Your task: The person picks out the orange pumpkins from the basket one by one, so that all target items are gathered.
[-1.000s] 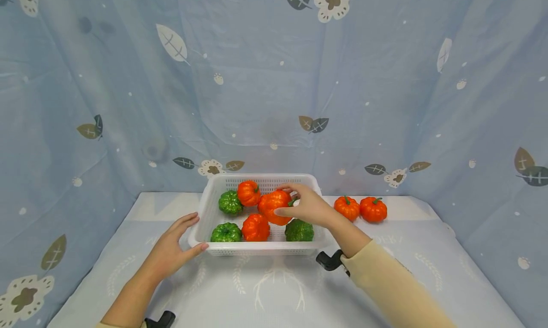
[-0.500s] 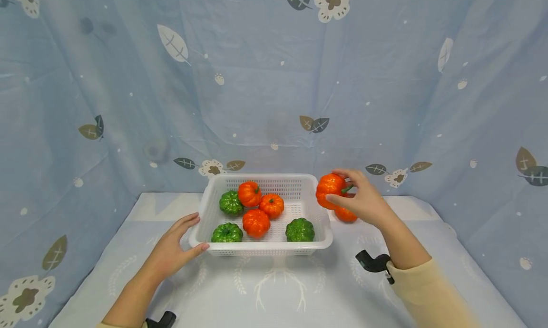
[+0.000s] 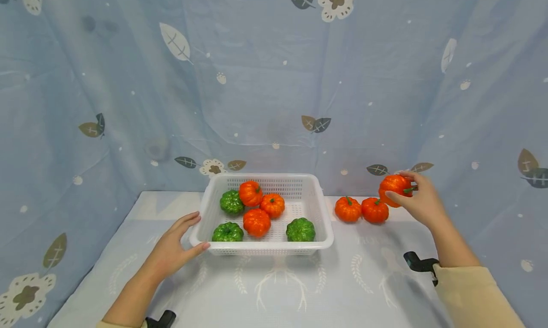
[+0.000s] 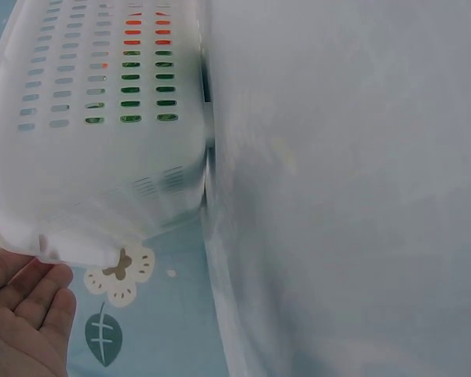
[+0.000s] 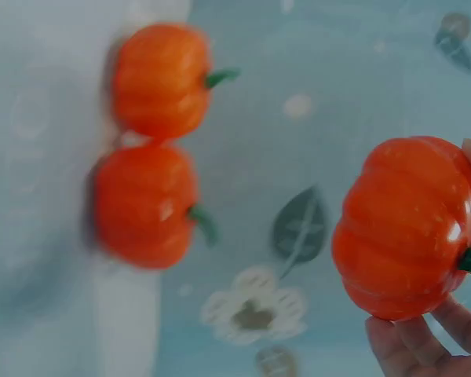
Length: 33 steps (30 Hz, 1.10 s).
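Note:
My right hand (image 3: 421, 199) grips an orange pumpkin (image 3: 393, 190) with a green stem, held above the table's back right side. The right wrist view shows that pumpkin (image 5: 408, 228) large, with fingers (image 5: 412, 342) on its underside. Two more orange pumpkins (image 3: 347, 209) (image 3: 375, 210) sit side by side just left of it. At the white plastic basket's (image 3: 261, 246) left front corner, my left hand (image 3: 173, 249) touches the rim with spread, fairly straight fingers. Inside the basket lie three orange pumpkins (image 3: 257, 223) and three green ones (image 3: 300, 230).
The white patterned table (image 3: 278, 290) runs back to a blue curtain (image 3: 257, 90) with leaf and flower prints. Curtain also hangs along both sides. A black wrist mount (image 3: 421, 262) sits below my right hand.
My right hand has lifted an orange pumpkin out of the basket and carried it right, past the two on the table. The left hand has stayed at the basket's corner.

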Each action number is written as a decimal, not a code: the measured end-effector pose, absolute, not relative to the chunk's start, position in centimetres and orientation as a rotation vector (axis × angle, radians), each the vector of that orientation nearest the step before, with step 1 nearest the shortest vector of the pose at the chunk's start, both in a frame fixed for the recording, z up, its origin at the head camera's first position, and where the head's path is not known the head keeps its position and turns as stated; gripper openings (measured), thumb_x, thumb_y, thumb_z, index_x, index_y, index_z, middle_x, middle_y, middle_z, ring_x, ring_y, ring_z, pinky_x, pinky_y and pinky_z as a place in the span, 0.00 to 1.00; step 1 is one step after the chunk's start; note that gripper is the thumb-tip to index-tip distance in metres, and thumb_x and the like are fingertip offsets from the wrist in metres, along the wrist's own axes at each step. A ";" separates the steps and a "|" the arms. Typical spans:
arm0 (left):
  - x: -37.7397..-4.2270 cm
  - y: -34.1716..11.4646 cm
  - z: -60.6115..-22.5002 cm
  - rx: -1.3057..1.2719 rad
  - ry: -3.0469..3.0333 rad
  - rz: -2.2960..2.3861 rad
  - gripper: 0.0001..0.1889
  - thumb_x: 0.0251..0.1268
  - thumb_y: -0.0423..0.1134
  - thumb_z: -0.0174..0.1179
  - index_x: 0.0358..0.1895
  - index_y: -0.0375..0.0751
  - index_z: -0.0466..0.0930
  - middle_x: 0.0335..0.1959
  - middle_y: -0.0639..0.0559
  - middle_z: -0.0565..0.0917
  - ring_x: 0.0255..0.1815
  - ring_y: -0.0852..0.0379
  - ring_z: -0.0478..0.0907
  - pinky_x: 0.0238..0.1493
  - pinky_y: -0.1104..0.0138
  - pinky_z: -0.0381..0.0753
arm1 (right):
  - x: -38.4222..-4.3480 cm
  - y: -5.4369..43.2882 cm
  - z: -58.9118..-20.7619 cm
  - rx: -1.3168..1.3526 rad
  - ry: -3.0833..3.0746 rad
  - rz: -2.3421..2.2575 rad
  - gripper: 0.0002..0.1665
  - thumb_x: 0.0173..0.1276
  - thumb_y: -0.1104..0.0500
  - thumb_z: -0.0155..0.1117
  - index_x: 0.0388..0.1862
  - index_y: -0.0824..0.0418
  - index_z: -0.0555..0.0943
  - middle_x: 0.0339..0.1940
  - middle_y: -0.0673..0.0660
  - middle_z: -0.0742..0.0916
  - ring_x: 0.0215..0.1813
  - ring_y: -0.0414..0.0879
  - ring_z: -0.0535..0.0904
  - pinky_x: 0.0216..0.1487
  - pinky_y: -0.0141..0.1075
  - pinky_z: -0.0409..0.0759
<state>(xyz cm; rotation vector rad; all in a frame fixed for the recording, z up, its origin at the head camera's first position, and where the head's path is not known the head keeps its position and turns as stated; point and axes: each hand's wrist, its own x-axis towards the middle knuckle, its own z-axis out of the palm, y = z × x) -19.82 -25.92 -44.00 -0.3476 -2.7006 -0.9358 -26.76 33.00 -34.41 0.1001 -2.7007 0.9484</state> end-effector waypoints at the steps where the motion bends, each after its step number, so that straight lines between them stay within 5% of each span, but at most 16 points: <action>1: -19.8 -25.9 -44.0 -0.347 -2.700 -0.935 0.43 0.58 0.59 0.70 0.71 0.35 0.69 0.75 0.46 0.66 0.73 0.36 0.63 0.65 0.38 0.67 | -26.9 33.6 -34.9 0.075 -2.700 0.942 0.46 0.69 0.45 0.68 0.72 0.73 0.63 0.64 0.77 0.68 0.57 0.72 0.69 0.47 0.61 0.81; 8: -19.7 -25.8 -43.8 -0.352 -2.704 -0.931 0.43 0.58 0.59 0.70 0.71 0.35 0.69 0.74 0.46 0.66 0.73 0.35 0.62 0.65 0.38 0.66 | -28.1 36.6 -38.0 -0.070 -2.717 0.894 0.46 0.69 0.46 0.67 0.72 0.74 0.63 0.62 0.80 0.65 0.59 0.77 0.64 0.53 0.69 0.74; 16: -19.7 -25.9 -43.9 -0.350 -2.704 -0.932 0.44 0.58 0.59 0.70 0.71 0.35 0.69 0.75 0.45 0.66 0.73 0.35 0.63 0.64 0.37 0.67 | -29.6 38.8 -41.3 -0.147 -2.715 0.885 0.44 0.68 0.47 0.68 0.71 0.73 0.64 0.62 0.81 0.65 0.60 0.78 0.60 0.52 0.70 0.72; 23: -19.8 -25.9 -44.1 -0.345 -2.702 -0.929 0.44 0.58 0.59 0.70 0.71 0.34 0.69 0.74 0.44 0.66 0.73 0.35 0.62 0.65 0.37 0.66 | -30.9 40.1 -44.0 -0.134 -2.727 0.918 0.43 0.67 0.52 0.70 0.68 0.79 0.64 0.61 0.81 0.72 0.59 0.75 0.67 0.60 0.68 0.70; 33: -19.8 -25.9 -44.1 -0.336 -2.713 -0.927 0.44 0.58 0.61 0.70 0.71 0.35 0.69 0.75 0.44 0.65 0.73 0.36 0.62 0.65 0.37 0.66 | -31.6 40.1 -45.5 -0.326 -2.833 1.018 0.51 0.69 0.47 0.67 0.74 0.78 0.56 0.69 0.82 0.64 0.67 0.76 0.61 0.67 0.67 0.64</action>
